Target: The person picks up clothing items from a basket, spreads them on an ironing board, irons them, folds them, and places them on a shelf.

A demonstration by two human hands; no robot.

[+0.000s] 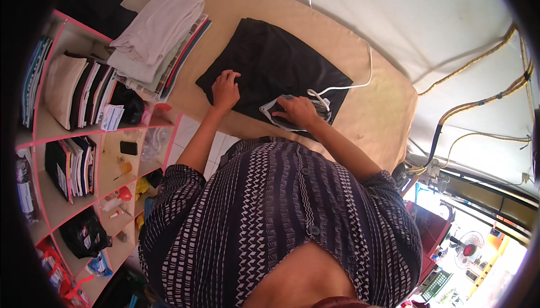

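A piece of black cloth (274, 59) lies spread on a padded table with a tan cover (379, 101). My left hand (226, 89) rests on the cloth's left part with its fingers slightly bent and nothing seen in them. On the cloth's near right part is an electric clothes iron (322, 107), its white cord running right and up towards the wall. My right hand (297, 112) is over the iron and hides most of its handle; the fingers appear closed round it. The iron's pointed end faces left.
A stack of folded fabrics (158, 34) stands at the table's left end. Pink-edged shelves (38, 139) with folded cloth, bags and a phone (128, 148) line the left. Cables (472, 105) run along the white wall. A fan (469, 249) stands at lower right.
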